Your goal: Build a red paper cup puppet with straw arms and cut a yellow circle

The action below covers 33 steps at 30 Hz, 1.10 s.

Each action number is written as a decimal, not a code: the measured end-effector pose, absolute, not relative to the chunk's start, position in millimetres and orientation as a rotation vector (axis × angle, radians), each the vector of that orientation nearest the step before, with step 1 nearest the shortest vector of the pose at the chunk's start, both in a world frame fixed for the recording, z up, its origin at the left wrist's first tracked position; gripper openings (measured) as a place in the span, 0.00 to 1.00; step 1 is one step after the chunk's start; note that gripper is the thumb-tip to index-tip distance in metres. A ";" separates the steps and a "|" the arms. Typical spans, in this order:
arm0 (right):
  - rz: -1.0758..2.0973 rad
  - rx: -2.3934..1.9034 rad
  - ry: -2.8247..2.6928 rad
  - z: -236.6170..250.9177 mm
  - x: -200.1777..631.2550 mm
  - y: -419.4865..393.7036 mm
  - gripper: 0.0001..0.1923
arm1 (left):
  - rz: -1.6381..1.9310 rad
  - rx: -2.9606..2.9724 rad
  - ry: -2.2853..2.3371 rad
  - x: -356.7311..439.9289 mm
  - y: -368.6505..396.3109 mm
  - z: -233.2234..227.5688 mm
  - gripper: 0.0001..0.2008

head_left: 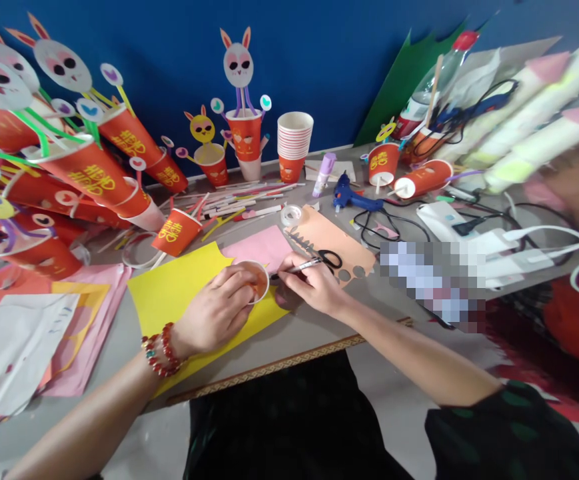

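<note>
My left hand (224, 303) is closed on a small paper cup (264, 293), its fingers covering much of it. A pale round rim and an orange-red area show past the fingers; which way up the cup is, I cannot tell. Between the fingers of my right hand (314, 287) is a pen (305, 265), its tip close beside the cup's rim. Both hands are over a yellow paper sheet (169, 287). A pink sheet (264, 245) lies just behind them. Black-handled scissors (330, 259) rest on an orange sheet with round holes (356, 250), near my right hand.
Red cups with paper rabbit faces (239, 65) crowd the left and back. Stacked cups (294, 143), a glue stick (324, 175), a blue glue gun (354, 195) and clear tape (290, 215) stand or lie behind. Cables and a power strip (444, 223) are at right.
</note>
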State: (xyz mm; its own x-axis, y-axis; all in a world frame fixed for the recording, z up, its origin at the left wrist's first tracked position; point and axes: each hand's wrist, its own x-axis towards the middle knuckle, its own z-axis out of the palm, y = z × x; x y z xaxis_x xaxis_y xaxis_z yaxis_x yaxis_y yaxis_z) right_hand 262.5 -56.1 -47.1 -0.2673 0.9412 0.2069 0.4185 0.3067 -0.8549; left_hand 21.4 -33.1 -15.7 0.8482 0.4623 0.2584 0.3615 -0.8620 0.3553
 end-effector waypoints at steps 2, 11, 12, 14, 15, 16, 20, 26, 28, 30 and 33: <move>0.782 -1.210 -1.831 -42.4 263.1 -63.8 0.06 | 0.489 2.721 0.592 20.7 -32.7 -13.6 0.08; 0.448 -0.972 -2.219 -34.8 228.4 -107.8 0.07 | 0.370 2.800 0.597 13.8 -28.5 -16.5 0.12; 0.401 -0.971 -2.252 -36.9 222.2 -107.9 0.09 | 0.336 2.808 0.612 13.8 -28.4 -15.7 0.12; 0.301 -0.978 -2.291 -40.7 211.4 -106.1 0.10 | 0.264 2.814 0.633 14.2 -28.7 -12.3 0.10; 0.259 -0.981 -2.312 -42.0 207.0 -104.8 0.11 | 0.239 2.815 0.636 14.5 -28.9 -10.0 0.10; 0.220 -0.987 -2.336 -42.9 203.2 -103.5 0.11 | 0.225 2.815 0.637 14.8 -29.1 -7.9 0.09; -0.002 -1.030 -2.390 -45.8 193.2 -100.3 0.11 | 0.244 2.818 0.633 15.1 -29.4 -3.7 0.08; -0.179 -1.073 -2.442 -51.4 186.8 -101.5 0.07 | 0.259 2.820 0.643 14.4 -29.4 -8.7 0.05; -0.198 -1.103 -2.448 -51.3 185.1 -103.1 0.07 | 0.255 2.822 0.648 14.3 -29.5 -9.8 0.05; -0.216 -1.123 -2.445 -49.9 183.9 -105.0 0.08 | 0.256 2.819 0.654 14.3 -29.6 -10.5 0.05; -0.185 -1.140 -2.443 -46.6 183.9 -107.9 0.08 | 0.273 2.817 0.655 14.2 -29.3 -11.9 0.06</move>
